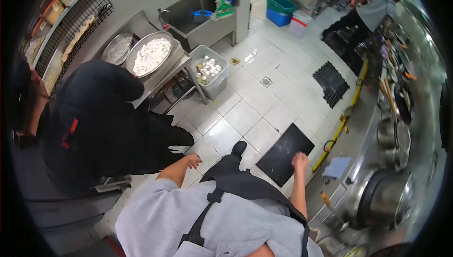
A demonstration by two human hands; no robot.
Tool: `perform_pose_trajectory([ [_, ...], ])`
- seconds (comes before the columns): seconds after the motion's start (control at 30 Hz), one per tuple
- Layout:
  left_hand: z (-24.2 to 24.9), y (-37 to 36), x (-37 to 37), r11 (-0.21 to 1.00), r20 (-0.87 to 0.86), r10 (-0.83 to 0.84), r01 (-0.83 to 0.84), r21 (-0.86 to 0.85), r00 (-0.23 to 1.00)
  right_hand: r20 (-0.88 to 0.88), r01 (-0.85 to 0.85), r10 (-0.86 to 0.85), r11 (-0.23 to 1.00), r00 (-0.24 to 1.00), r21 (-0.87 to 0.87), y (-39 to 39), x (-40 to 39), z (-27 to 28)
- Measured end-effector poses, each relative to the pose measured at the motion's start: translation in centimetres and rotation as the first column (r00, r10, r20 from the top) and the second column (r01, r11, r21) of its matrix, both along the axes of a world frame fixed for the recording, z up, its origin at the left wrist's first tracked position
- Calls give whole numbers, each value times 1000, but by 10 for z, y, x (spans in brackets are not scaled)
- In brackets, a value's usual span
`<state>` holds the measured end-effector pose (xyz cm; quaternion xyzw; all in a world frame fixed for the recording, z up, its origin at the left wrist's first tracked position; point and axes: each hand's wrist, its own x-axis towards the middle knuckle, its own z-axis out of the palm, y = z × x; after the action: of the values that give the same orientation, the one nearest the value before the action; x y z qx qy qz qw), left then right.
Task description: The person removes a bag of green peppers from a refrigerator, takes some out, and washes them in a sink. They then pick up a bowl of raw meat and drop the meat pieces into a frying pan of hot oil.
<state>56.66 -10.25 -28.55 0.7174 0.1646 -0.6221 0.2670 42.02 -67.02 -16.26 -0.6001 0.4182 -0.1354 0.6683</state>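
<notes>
My left hand (192, 161) hangs low in front of my body over the tiled floor, close to the dark clothing of a person at my left. Its fingers are loosely apart and it holds nothing that I can see. My right hand (300, 161) is out to the other side, above the corner of a black floor mat (286, 153). The fingers of that hand are curled in, with nothing showing in them. I wear a grey shirt and a black apron (255, 186), and one black shoe (239, 149) is forward on the tiles.
A person in black (94, 120) stands at left by a steel table with a bowl of pale food (152, 56). Beyond are a grey bin (209, 87), a sink (193, 21) and a blue-green tub (279, 11). Pots (384, 198) and a yellow pipe (336, 136) line the right.
</notes>
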Motion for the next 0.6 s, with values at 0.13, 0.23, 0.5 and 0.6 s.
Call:
perform_pose_trajectory([
  [0.13, 9, -57, 54, 995, 155, -18, 32, -89, 988, 103, -464, 453, 873, 886, 152, 98, 229, 104],
  [0.23, -6, -98, 117, 989, 303, 71, -28, -145, 950, -86, -583, 680, 549, 728, -599, 115, 315, 119],
  [0.5, 53, -139, 228, 830, 542, 543, -312, -462, 641, -619, -992, 782, 123, 76, 34, -29, 381, -62],
  [0.6, 40, -113, 213, 824, 540, 562, -481, -300, 626, -410, -978, 893, -128, -186, 165, -38, 444, -63],
])
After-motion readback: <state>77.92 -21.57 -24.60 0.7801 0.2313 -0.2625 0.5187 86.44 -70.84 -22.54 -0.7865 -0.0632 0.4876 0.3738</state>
